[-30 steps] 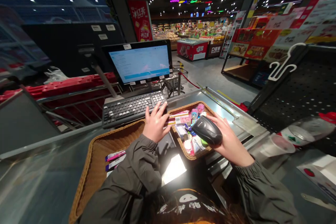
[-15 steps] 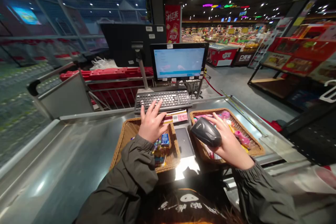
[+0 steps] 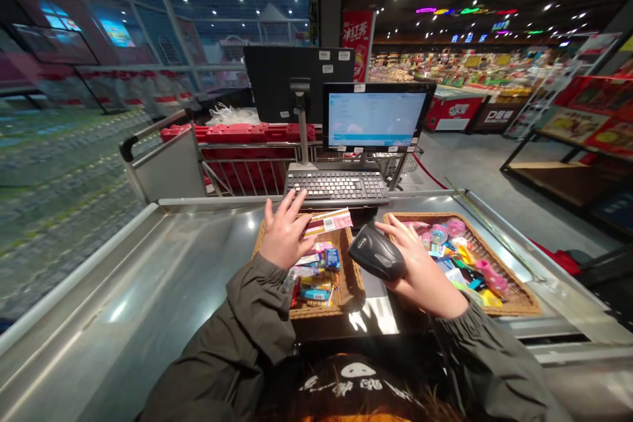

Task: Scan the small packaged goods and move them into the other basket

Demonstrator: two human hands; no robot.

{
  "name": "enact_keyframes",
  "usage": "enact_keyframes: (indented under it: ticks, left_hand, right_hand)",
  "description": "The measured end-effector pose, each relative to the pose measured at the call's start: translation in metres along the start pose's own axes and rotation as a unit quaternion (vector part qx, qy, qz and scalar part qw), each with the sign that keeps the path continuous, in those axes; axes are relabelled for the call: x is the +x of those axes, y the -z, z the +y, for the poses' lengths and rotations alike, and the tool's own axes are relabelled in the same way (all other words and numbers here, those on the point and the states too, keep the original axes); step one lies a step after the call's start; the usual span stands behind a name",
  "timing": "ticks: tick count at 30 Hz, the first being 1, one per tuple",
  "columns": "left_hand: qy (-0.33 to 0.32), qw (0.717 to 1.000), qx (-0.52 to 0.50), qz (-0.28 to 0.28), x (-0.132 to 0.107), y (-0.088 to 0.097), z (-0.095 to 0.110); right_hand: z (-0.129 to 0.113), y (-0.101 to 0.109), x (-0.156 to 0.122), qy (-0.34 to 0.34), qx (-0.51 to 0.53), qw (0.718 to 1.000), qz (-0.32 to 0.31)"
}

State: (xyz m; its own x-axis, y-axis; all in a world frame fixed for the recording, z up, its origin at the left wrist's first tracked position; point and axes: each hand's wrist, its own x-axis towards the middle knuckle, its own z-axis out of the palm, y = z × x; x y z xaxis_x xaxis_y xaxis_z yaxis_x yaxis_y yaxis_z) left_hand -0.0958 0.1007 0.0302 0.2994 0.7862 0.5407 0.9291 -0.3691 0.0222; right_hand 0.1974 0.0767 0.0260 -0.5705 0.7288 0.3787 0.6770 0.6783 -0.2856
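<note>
1. Nearest the camera, the right hand (image 3: 420,270) was clamped round a scanner (image 3: 376,254), held just right of the left basket (image 3: 353,280), its head pointing toward the packet.
2. Over that basket's far half, the left hand (image 3: 283,237) pinched a packet (image 3: 328,222) between thumb and fingers, barcode up, other fingers spread apart.
3. Judging by position, this packet looked lined up for its scan but not yet set down.
4. The left basket held several packets, so some looked finished; the right basket (image 3: 519,300), beyond the scanner, was full, so plenty looked left.
5. Beyond the left basket sat the keyboard (image 3: 337,186).
6. Further behind the basket, the screen (image 3: 376,119) glowed.
</note>
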Motion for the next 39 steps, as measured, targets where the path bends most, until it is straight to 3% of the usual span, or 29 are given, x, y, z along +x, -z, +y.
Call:
enact_keyframes:
  ticks: [21, 39]
  left_hand:
    - [-0.006, 1.000, 0.024, 0.011, -0.015, -0.004, -0.026]
    - [-0.008, 1.000, 0.021, 0.012, -0.017, -0.011, -0.030]
  right_hand:
    - [-0.012, -0.017, 0.011, -0.005, 0.004, 1.000, -0.024]
    - [-0.014, -0.017, 0.011, -0.008, -0.002, 1.000, -0.025]
